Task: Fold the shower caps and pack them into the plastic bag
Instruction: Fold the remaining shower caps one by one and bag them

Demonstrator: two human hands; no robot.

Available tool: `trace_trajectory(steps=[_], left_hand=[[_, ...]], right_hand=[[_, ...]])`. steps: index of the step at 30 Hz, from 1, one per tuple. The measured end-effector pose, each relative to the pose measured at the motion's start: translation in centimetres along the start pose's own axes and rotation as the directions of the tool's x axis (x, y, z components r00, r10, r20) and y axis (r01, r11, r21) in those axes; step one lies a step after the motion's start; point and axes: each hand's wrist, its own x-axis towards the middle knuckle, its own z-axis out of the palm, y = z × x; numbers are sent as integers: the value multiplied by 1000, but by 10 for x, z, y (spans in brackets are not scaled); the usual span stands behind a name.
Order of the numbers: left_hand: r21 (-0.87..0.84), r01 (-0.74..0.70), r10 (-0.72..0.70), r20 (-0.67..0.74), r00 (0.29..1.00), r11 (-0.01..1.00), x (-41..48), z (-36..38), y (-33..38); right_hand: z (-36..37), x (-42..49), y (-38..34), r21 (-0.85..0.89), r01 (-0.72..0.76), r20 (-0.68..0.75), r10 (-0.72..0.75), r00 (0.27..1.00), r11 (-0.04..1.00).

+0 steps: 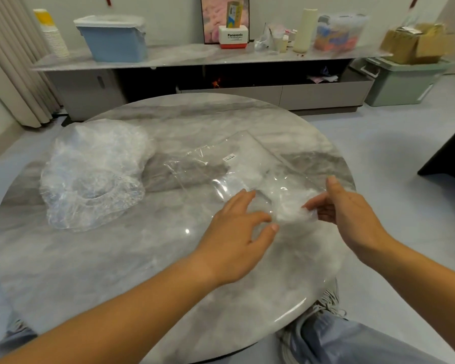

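A loose heap of clear shower caps [92, 174] lies on the left of the round marble table [116, 258]. A flat clear plastic bag [237, 164] with a small white label lies at the table's middle right. A scrunched, folded shower cap [292, 208] sits at the bag's near end. My right hand [352, 211] pinches this cap from the right, thumb up. My left hand [234, 232] hovers just left of the cap with its fingers spread and holds nothing.
Behind the table runs a long low cabinet [195, 59] carrying a blue lidded bin [116, 38], a stack of paper cups [51, 32], a white box, a cream bottle and a clear container. A green bin [402, 80] stands at the far right.
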Motion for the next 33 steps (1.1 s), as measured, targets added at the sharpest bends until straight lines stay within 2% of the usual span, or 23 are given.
trace_trajectory(steps=[3, 6, 10, 14, 20, 23, 27, 33], left_hand=[[161, -12, -18, 182, 983, 987, -1, 10, -2], [274, -43, -29, 255, 967, 961, -1, 14, -5], [356, -25, -76, 266, 961, 934, -2, 17, -9], [418, -19, -100, 263, 960, 908, -6, 18, -7], [441, -46, -41, 186, 982, 896, -12, 13, -8], [462, -70, -24, 195, 980, 884, -13, 13, -10], [479, -61, -54, 224, 973, 876, -16, 13, -12], [381, 3, -100, 233, 967, 924, -15, 9, -15]], right_hand=[[-6, 5, 19, -103, 62, 82, -54, 995, 993], [-9, 6, 26, -204, 100, 174, -64, 983, 974], [-9, 6, 27, -292, 105, 203, -46, 978, 951], [-11, 8, 27, -285, 97, 180, -46, 983, 954], [-11, 6, 28, -251, 68, 197, -17, 980, 966], [-2, 3, 19, -189, 15, 202, 23, 979, 982], [14, 3, 6, 13, -99, 180, 95, 979, 995], [34, 4, -5, 304, -276, 253, 202, 946, 912]])
